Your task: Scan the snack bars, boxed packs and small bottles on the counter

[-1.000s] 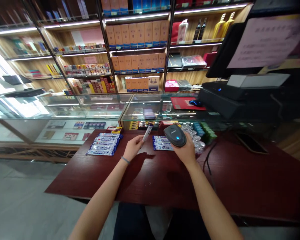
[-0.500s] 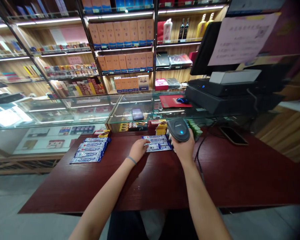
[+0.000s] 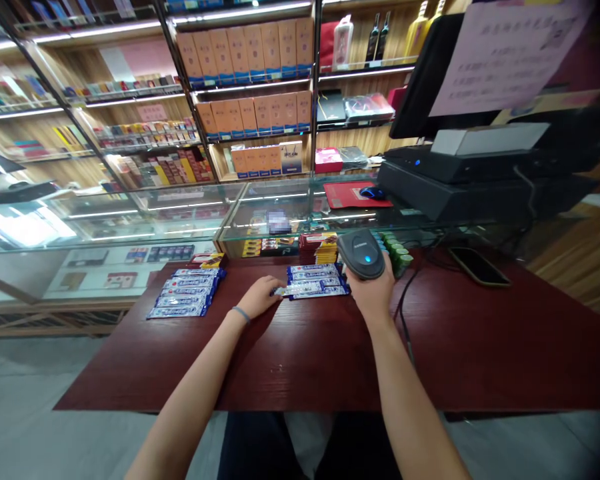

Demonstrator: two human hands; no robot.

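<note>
At the far middle of the dark red surface (image 3: 330,360), a black handheld scanner (image 3: 361,254) is held in the right hand (image 3: 375,293); the grip is wrapped closed around its handle, and a blue light is lit on the scanner head, which is raised just above the wood. The left hand (image 3: 257,298) is laid low on the surface, its fingertips pinched on the near end of one blue-and-white candy bar (image 3: 293,291). That bar is lying at the front left edge of a small pile of like bars (image 3: 317,280), just in front of the scanner.

The pinched bar's long axis is set roughly left to right, tilted slightly, with one end pointed at the left hand and the other toward the right hand. The bars beneath it are laid the same way, side by side.

A second, neater row of the same bars (image 3: 187,295) is spread further left, well apart from the hands. Judged from this, the work appears partly done: one group has been laid out, while the pile by the scanner is left to be handled.

Beyond the pile, stacked chocolate packs (image 3: 320,245) and green capped rolls (image 3: 397,253) are lined against a glass display case (image 3: 180,213). A cable (image 3: 405,300) is trailed from the scanner, a phone (image 3: 479,266) is lying to the right, and a till terminal (image 3: 460,180) is standing behind it.
</note>
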